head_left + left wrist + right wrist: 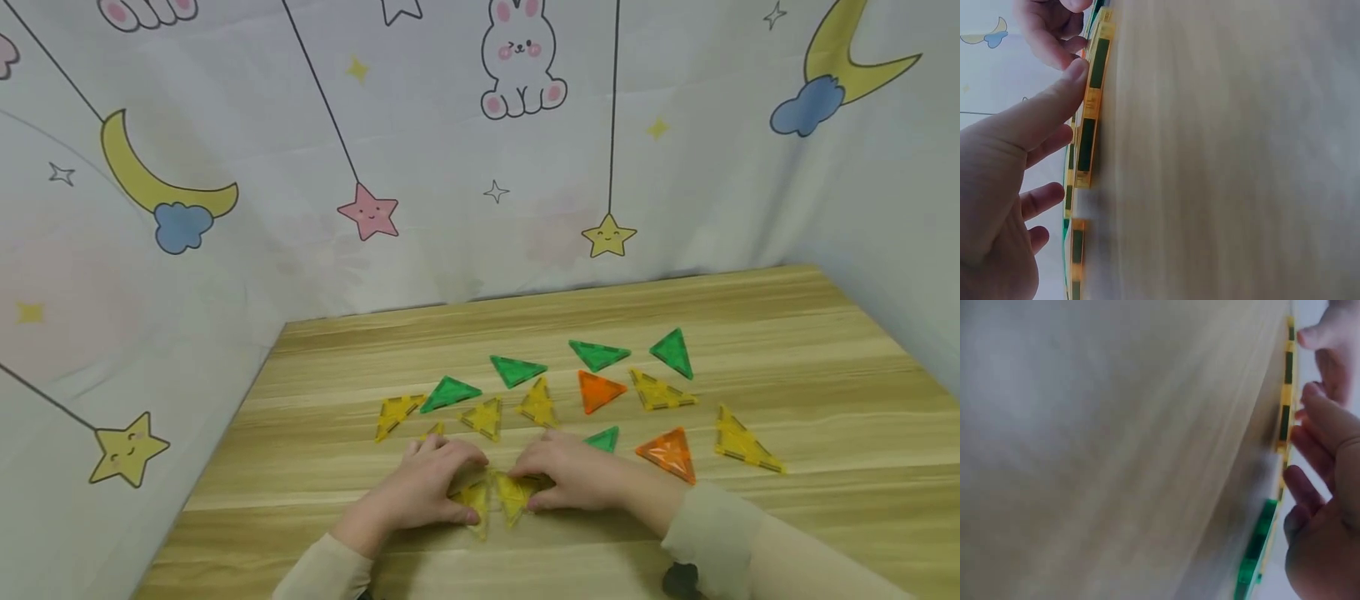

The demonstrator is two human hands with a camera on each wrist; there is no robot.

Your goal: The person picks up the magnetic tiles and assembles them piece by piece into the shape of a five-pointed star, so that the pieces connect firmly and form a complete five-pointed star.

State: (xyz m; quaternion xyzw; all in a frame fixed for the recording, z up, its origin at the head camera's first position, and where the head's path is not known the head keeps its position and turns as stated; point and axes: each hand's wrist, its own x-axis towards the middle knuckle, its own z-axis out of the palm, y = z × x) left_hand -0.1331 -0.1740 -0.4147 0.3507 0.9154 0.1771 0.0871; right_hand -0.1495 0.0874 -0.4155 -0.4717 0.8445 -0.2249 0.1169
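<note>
Two translucent yellow triangular tiles lie close together near the front of the table in the head view. My left hand (423,487) grips the left yellow tile (475,500) between thumb and fingers. The right yellow tile (512,498) is held the same way by my right hand (581,475), which covers part of it. In the left wrist view, my thumb (1054,106) presses along the edge of a yellow tile (1088,144) flat on the wood. A green triangular tile (603,439) lies just behind my right wrist.
Behind the hands lie several more tiles: green ones (517,370), yellow ones (540,404) and two orange ones (600,390). A yellow tile (746,442) sits off to the right on the wooden table (300,375). Patterned white cloth (450,167) hangs round the table's back and sides.
</note>
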